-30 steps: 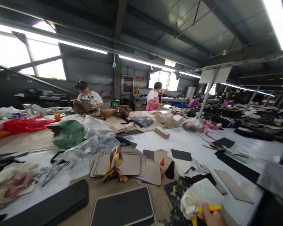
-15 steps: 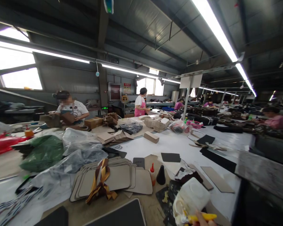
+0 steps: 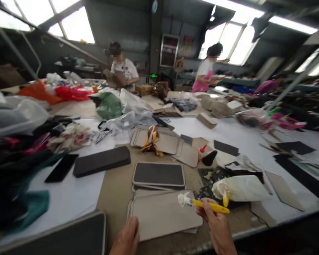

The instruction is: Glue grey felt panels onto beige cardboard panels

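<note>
My right hand (image 3: 216,225) is closed on a yellow-handled brush (image 3: 202,203) whose white, glue-laden bristles hover over the right end of a tan board panel (image 3: 162,214) at the near table edge. My left hand (image 3: 127,240) rests at the panel's near left edge; its fingers are mostly out of view. Just beyond lies a dark panel with a pale rim (image 3: 158,174) on a small stack. A white glue container (image 3: 240,188) lies on its side to the right, on a dark stained sheet.
Further back lie a fanned stack of tan panels with a gold-brown ribbon (image 3: 152,139), a black cone (image 3: 209,158), a long black case (image 3: 101,161), plastic bags and fabric piles at left. Two people (image 3: 121,67) work at the far side of the table (image 3: 236,138).
The view has dropped from the hall to the near table. My right hand has carried the brush from the glue container left over the tan panel. My left hand has come into view.
</note>
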Demonstrator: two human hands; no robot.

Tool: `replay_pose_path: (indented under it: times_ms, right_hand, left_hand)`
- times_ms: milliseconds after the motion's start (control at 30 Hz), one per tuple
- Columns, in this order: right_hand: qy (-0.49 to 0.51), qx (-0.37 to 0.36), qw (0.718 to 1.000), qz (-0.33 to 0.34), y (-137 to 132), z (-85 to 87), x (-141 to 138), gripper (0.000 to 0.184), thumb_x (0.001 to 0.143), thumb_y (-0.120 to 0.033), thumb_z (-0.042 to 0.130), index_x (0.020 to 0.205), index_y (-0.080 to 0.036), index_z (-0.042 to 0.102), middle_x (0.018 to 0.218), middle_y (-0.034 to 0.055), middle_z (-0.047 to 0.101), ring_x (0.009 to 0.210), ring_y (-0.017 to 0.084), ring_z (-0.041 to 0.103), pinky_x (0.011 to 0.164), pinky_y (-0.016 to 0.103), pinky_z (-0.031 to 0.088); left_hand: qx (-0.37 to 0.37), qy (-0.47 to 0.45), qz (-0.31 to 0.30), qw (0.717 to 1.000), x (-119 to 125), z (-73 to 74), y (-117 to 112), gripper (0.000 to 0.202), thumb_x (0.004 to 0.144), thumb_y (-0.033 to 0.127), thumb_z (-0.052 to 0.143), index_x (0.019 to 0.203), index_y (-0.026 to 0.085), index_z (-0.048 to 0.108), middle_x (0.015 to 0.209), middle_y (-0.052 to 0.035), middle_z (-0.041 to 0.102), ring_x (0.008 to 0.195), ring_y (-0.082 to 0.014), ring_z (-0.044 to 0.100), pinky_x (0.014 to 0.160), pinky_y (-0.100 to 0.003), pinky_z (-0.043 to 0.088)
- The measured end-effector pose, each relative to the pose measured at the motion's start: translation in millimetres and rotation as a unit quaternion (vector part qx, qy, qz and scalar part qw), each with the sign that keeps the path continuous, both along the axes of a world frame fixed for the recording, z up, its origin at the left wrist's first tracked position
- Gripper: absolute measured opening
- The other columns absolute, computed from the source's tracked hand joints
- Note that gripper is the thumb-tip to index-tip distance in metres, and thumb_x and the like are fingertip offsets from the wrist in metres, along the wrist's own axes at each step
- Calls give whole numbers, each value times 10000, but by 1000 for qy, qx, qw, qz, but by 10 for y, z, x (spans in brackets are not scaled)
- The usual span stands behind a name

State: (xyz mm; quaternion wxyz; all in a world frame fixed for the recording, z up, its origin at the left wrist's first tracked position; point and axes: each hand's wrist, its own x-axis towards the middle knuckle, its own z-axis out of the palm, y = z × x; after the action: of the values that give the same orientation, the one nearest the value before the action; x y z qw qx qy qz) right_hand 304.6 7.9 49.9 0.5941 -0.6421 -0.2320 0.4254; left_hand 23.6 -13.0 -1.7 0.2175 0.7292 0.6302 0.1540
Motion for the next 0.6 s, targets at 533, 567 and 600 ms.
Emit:
replay_pose_path:
  times_ms: [533, 567, 600]
  right_hand:
    - [-72, -39, 971, 223, 145, -440, -1375, 383, 716, -533, 597, 824, -167, 553, 688, -9, 603, 605, 162, 609, 614, 282, 535]
    - [-70, -38, 970, 229, 147, -454, -1420, 383, 714, -536, 596, 818, -170, 550, 692, -8, 602, 604, 164, 610, 610, 283, 536]
    - [-68, -37, 969, 235, 149, -469, -1455, 384, 713, -540, 593, 815, -172, 548, 691, -7, 601, 604, 167, 612, 605, 285, 536]
  left_hand:
    - [-93, 53, -169, 980, -67, 252, -17, 187, 784, 85, 503, 950, 152, 560, 1050, -81, 565, 1038, -235, 480, 903, -373, 408]
    - [-90, 52, -179, 978, -62, 217, -12, 198, 795, 89, 492, 973, 147, 558, 1070, -89, 556, 1062, -240, 466, 921, -383, 395]
    - [-89, 52, -187, 977, -60, 178, -10, 205, 808, 93, 476, 990, 144, 557, 1082, -96, 550, 1076, -243, 456, 929, -389, 388]
